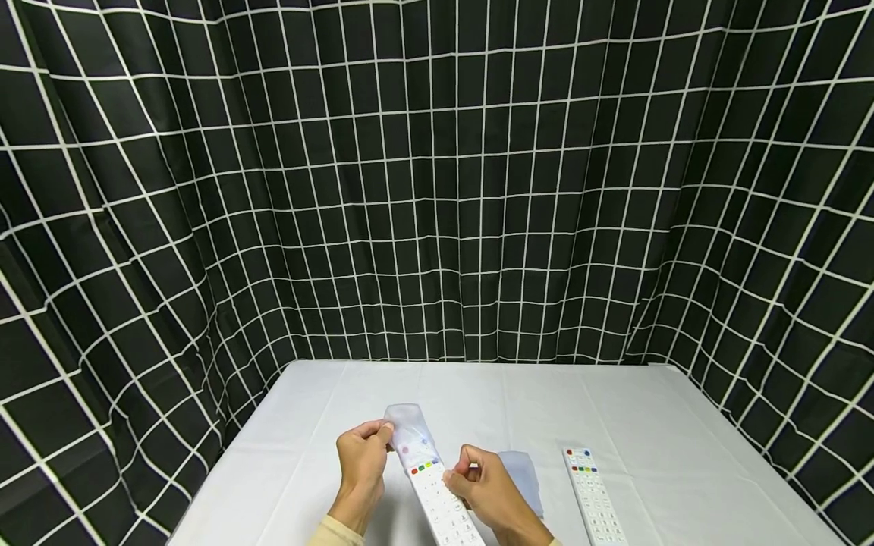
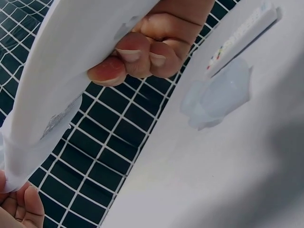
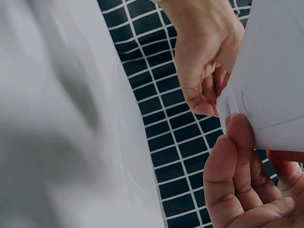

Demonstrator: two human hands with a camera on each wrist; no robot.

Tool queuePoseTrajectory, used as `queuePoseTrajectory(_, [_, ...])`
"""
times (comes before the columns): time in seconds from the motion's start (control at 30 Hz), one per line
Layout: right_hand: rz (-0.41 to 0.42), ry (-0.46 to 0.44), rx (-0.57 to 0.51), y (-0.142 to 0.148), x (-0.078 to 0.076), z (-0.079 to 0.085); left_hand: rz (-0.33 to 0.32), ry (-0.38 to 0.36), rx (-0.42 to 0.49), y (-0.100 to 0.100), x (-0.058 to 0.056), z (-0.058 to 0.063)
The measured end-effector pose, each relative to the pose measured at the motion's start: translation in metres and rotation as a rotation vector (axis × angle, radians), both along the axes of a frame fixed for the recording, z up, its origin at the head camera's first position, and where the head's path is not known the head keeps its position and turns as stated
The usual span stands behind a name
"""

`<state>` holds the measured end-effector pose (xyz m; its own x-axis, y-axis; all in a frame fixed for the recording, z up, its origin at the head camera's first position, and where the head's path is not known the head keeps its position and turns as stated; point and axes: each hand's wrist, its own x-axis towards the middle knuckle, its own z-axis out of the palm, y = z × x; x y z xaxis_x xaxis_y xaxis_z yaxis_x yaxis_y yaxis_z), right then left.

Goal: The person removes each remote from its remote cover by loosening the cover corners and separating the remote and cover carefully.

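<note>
A white remote control (image 1: 447, 506) is held up at a slant over the table. A translucent sleeve-like cover (image 1: 407, 434) wraps its far end, with the colored buttons showing at the cover's edge. My left hand (image 1: 363, 459) pinches the cover near its far end between thumb and fingers. Partway down the right side, my right hand (image 1: 490, 485) grips the remote's edge, thumb on top. From underneath, the left wrist view shows the right hand's fingers (image 2: 135, 59) against the remote's back, and the cover hanging loose farther along.
A second translucent cover (image 1: 522, 478) lies flat on the white-clothed table (image 1: 328, 425), partly behind my right hand. To its right lies another white remote control (image 1: 592, 497). Black curtains with a white grid (image 1: 437, 189) enclose the table's back and sides.
</note>
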<state>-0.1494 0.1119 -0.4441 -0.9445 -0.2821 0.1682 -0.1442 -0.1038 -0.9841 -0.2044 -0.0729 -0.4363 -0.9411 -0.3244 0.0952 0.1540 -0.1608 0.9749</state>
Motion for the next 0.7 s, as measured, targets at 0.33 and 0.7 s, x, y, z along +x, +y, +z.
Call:
queuePoseTrajectory(0.33, [0.066, 0.002, 0.008, 0.0045, -0.0008, -0.0008, 0.012, -0.001, 0.016, -0.0016, -0.0037, 0.0])
queuePoseTrajectory(0.7, [0.072, 0.04, 0.012, 0.0062, -0.0001, -0.003, 0.023, -0.002, 0.016, -0.0012, -0.007, -0.0012])
